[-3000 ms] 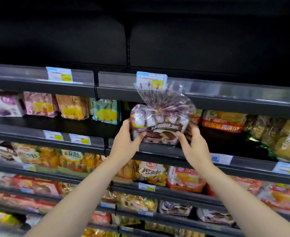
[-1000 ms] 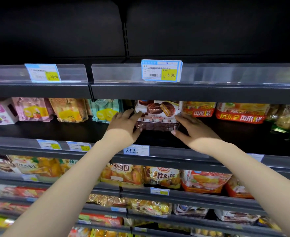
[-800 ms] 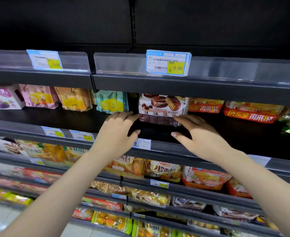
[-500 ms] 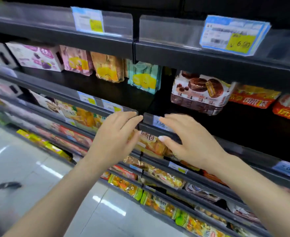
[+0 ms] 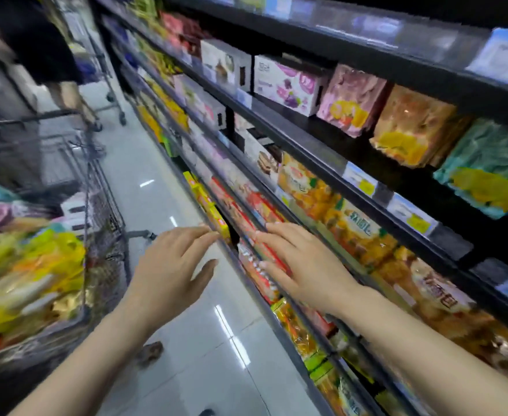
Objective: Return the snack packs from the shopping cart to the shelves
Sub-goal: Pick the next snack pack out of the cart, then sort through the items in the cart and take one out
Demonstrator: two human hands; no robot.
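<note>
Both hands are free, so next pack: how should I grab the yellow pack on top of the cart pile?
Take the yellow pack from above with the left hand, pinching its crumpled upper film. It lies on top of the heap, and the shopping cart wire wall blocks a sideways approach.

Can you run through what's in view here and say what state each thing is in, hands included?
Left hand: open, fingers spread, holding nothing.
Right hand: open, empty, in front of the lower shelves.
Cart: on the left, heaped with snack packs.
Shelves: stocked with packs and boxes.
Purple box: upright on its shelf.
Second cart: farther down the aisle, blurred.
</note>
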